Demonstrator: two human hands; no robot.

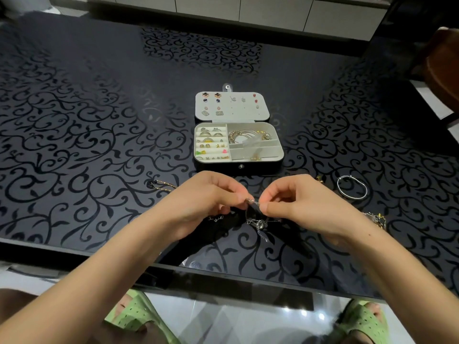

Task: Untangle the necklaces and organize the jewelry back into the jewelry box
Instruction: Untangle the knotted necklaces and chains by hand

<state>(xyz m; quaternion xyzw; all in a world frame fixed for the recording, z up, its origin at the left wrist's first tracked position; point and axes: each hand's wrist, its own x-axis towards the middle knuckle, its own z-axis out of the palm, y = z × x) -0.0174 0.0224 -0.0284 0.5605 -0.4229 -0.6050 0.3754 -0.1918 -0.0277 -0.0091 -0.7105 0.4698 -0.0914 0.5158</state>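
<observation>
The open jewelry box (279, 146) lies mid-table, its lid flat behind it and studded with earrings, with rings and bracelets in the compartments. Just in front of it, my left hand (208, 198) and my right hand (295, 199) meet above the table, and both pinch a tangled silver necklace (259, 223). A pendant and loose chain hang below my fingers. A thin gold chain (165, 186) lies on the table left of my left hand. A silver bangle (352, 187) rests to the right, and a small pile of gold and silver jewelry (376, 218) sits beside my right forearm.
The black glass table (87, 120) has a swirl pattern, and its front edge runs just under my forearms. White cabinets (273, 11) stand beyond the far edge. A brown chair (442, 68) is at the right. My feet in green slippers show below.
</observation>
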